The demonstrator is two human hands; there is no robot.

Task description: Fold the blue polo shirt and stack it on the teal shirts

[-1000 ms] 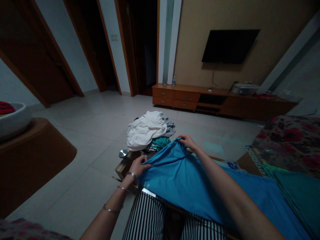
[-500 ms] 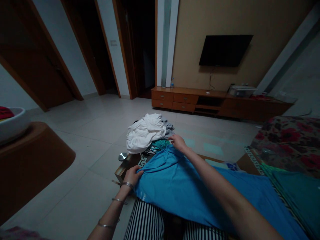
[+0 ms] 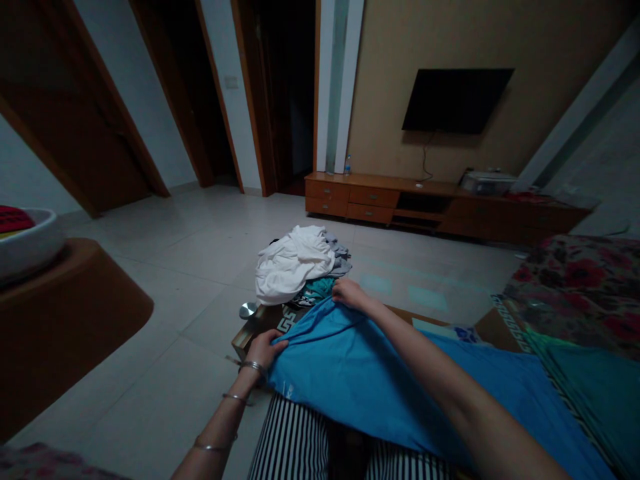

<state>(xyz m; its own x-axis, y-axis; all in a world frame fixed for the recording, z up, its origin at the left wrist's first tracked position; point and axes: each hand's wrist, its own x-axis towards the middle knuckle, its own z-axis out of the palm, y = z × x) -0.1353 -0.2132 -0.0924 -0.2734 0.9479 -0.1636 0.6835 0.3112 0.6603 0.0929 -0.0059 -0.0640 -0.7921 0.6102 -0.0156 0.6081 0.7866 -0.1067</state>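
A blue garment (image 3: 345,373), perhaps a T-shirt, lies spread over the low table (image 3: 245,337) and across my lap. At its near left corner, my left hand (image 3: 263,350) pinches the cloth between thumb and fingers. My right hand (image 3: 350,293) is closed on the far edge of the same cloth. Just beyond that hand sits a heap of clothes with a white garment (image 3: 295,263) on top, a grey garment (image 3: 341,260) at its right side and a green patterned garment (image 3: 317,291) underneath. My right forearm hides part of the blue cloth.
Folded green cloth (image 3: 595,373) lies at the right end of the table. A flowered cover (image 3: 580,287) is beyond it. On the left, a white basin (image 3: 30,247) stands on a brown wooden piece (image 3: 95,320). A television cabinet (image 3: 373,197) runs along the far wall.
My right hand has moved slightly left and down and closed on the far edge of the blue cloth. My left hand keeps its hold. The view has shifted slightly.
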